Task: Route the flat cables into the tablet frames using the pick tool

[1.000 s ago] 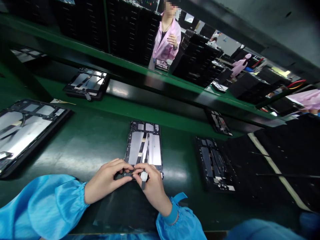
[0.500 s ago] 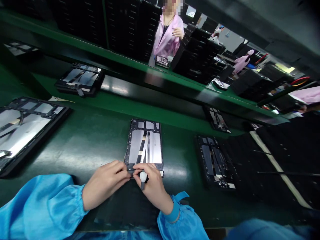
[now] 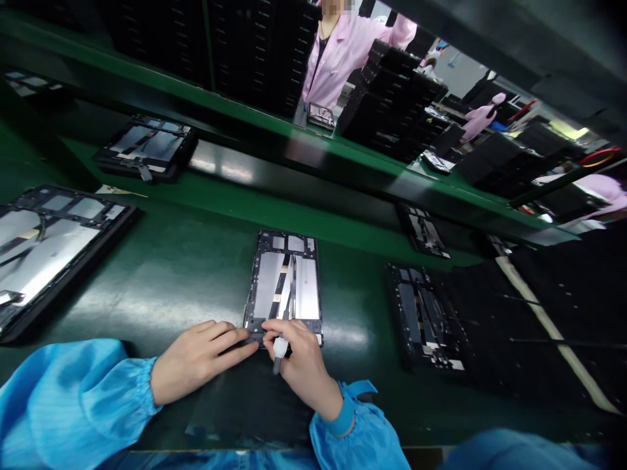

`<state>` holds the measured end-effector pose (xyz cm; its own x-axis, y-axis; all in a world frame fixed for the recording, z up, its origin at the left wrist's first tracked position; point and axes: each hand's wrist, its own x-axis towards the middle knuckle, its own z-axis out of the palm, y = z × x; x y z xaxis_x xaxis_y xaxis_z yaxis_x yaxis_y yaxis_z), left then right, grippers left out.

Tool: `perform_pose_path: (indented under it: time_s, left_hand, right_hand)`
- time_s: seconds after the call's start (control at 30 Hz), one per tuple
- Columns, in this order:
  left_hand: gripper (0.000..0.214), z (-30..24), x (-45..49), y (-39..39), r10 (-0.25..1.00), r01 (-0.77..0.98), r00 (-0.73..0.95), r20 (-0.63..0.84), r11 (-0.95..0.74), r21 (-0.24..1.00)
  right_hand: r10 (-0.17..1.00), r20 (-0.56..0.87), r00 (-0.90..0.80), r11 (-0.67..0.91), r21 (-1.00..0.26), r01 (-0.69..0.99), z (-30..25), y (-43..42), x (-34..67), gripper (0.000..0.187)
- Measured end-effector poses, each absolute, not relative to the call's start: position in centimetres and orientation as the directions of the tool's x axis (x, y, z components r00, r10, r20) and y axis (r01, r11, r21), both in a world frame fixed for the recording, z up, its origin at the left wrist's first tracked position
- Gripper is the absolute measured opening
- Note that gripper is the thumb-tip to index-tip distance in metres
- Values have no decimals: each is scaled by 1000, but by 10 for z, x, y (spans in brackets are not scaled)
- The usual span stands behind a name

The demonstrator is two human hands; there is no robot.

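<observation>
In front of me an opened tablet (image 3: 307, 287) lies on the bench, its silver inside with dark ribbon cables facing up. My left hand (image 3: 196, 358) rests at its lower left corner, fingers stretched out, fingertips against the edge. Over the tablet's lower edge is my right hand (image 3: 302, 362), thumb and fingers pinched around a slim white and dark grey piece (image 3: 279, 349). A grey tapered end shows beyond the fingers over the silver area; how it joins the piece is hidden. The hand covers much of the tablet's bottom edge.
Another opened tablet (image 3: 51, 245) lies at left, one (image 3: 147, 145) behind it, and others (image 3: 425, 316) at right beside a black cover with a pale strip (image 3: 548, 326). A raised green ledge (image 3: 245, 117) runs behind. A person in pink (image 3: 337, 55) stands beyond, by stacked black trays (image 3: 382, 104).
My left fingers have gone from bunched together to stretched out at the tablet's corner. My right hand has barely moved. The person in pink across the bench has raised an arm toward the stacked trays.
</observation>
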<state>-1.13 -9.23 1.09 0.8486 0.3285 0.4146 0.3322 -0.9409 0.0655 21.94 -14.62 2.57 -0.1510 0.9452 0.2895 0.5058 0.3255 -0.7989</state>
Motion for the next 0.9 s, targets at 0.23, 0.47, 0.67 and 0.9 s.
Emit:
perform_pose_path:
  time_s: [0.23, 0.47, 0.67, 0.9]
  left_hand:
    - [39, 14, -5, -96, 338, 360, 839, 427, -932, 30]
    - [41, 16, -1, -101, 378, 393, 824, 422, -918, 56]
    - [41, 22, -1, -100, 371, 387, 816, 444, -920, 60]
    - [41, 16, -2, -100, 374, 387, 821, 431, -920, 60]
  right_hand:
    - [985, 144, -95, 164, -953, 255, 39, -154, 234, 22]
    - [998, -55, -34, -51, -991, 121, 31, -178, 239, 28]
    - [999, -30, -22, -25, -980, 197, 22, -179, 232, 16]
    - [1000, 2, 24, -5, -959, 282, 25, -179, 242, 18]
